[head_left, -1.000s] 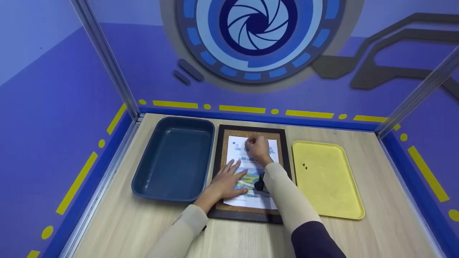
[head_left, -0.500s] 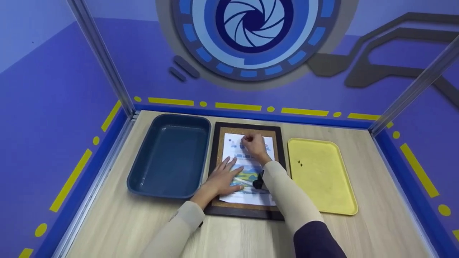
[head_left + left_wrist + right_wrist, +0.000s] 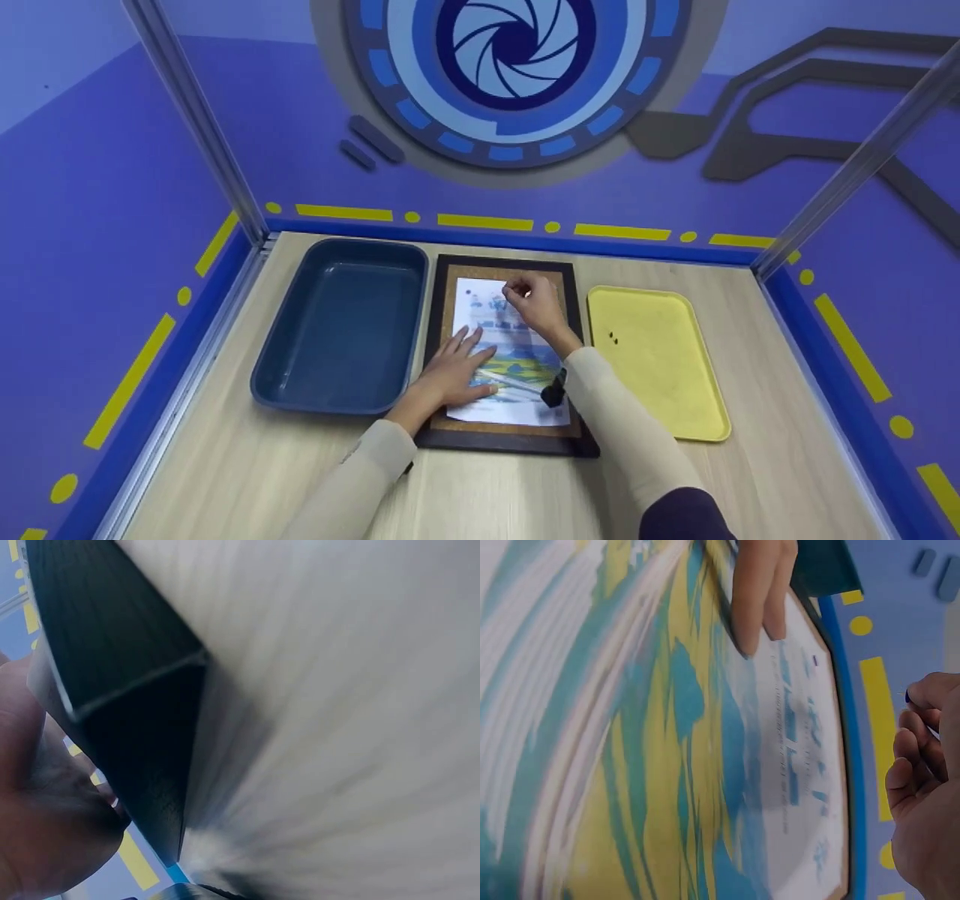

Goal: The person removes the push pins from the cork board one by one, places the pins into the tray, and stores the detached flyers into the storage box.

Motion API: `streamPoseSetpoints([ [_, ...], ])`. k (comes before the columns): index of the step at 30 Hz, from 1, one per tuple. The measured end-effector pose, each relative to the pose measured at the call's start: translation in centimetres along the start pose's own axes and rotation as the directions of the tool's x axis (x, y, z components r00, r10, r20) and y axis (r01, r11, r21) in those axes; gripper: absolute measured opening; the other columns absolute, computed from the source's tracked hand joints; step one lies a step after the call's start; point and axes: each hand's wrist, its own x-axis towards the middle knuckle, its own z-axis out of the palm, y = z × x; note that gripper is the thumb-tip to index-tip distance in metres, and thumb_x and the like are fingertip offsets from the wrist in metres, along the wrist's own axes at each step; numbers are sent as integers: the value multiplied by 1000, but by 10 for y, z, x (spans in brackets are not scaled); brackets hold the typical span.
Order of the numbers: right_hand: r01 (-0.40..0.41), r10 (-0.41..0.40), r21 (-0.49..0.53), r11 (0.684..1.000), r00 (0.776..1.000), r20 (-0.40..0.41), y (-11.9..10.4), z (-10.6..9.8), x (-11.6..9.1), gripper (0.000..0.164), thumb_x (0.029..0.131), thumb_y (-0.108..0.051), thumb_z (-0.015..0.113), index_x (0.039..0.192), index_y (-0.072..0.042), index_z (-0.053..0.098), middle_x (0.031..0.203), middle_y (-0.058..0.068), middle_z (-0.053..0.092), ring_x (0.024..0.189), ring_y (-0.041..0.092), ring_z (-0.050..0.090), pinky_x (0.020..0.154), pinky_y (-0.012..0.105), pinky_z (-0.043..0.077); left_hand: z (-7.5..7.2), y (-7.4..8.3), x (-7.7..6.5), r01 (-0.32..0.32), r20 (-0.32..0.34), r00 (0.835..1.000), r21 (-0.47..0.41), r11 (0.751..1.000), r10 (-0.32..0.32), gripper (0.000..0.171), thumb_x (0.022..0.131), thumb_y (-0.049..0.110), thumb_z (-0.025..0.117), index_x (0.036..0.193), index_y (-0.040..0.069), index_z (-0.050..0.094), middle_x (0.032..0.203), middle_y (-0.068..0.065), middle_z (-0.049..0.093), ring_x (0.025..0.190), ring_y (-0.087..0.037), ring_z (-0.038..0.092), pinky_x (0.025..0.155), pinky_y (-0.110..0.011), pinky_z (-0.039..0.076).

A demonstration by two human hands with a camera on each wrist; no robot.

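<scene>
A white printed sheet [image 3: 517, 364] with a colourful landscape lies on a cork board [image 3: 446, 315] with a dark frame. My left hand [image 3: 450, 373] rests on the sheet's left side, fingers spread. Over the sheet's top edge, my right hand [image 3: 536, 304] pinches a tiny dark thumbtack [image 3: 907, 697] between thumb and finger, its thin point showing in the right wrist view. Another dark tack [image 3: 468, 292] sits in the sheet's top left corner. In the left wrist view, the frame's corner [image 3: 142, 675] appears close up beside part of my left hand.
A deep blue tray [image 3: 341, 337] stands left of the board. To the right lies a shallow yellow tray [image 3: 660, 375] holding a couple of small dark tacks [image 3: 613, 338]. A purple wall [image 3: 480, 195] closes off the table's back edge.
My right hand has shifted slightly to the right along the sheet's top, still pinching. The left hand keeps its place on the sheet. The head view has drifted a little.
</scene>
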Motion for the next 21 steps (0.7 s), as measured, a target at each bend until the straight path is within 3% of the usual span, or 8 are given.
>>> streamPoseSetpoints([
  [7, 32, -31, 42, 999, 999, -18, 1, -30, -24, 9, 97, -11, 76, 96, -2, 75, 88, 3, 71, 82, 16, 64, 73, 26, 50, 0, 0, -2, 3, -9, 1000, -30, 1000, -4, 75, 102, 55, 62, 165, 19, 42, 177, -15, 16, 162, -40, 9, 128, -59, 15],
  [13, -40, 49, 110, 993, 995, -86, 21, -57, -58, 9, 94, -7, 78, 95, 2, 76, 89, 8, 73, 79, 15, 62, 70, 21, 49, 2, 0, -4, -10, -7, 1000, -43, 999, 10, 74, 104, 53, 62, 166, 18, 40, 176, -16, 15, 162, -41, 8, 128, -59, 14],
  [21, -143, 182, 172, 975, 953, -240, 49, -98, -96, 9, 94, 1, 77, 97, 9, 76, 91, 21, 74, 78, 20, 63, 67, 18, 49, 1, 0, -3, -33, -23, 999, -62, 998, 31, 74, 103, 50, 64, 165, 16, 41, 176, -18, 16, 162, -42, 9, 128, -61, 14],
])
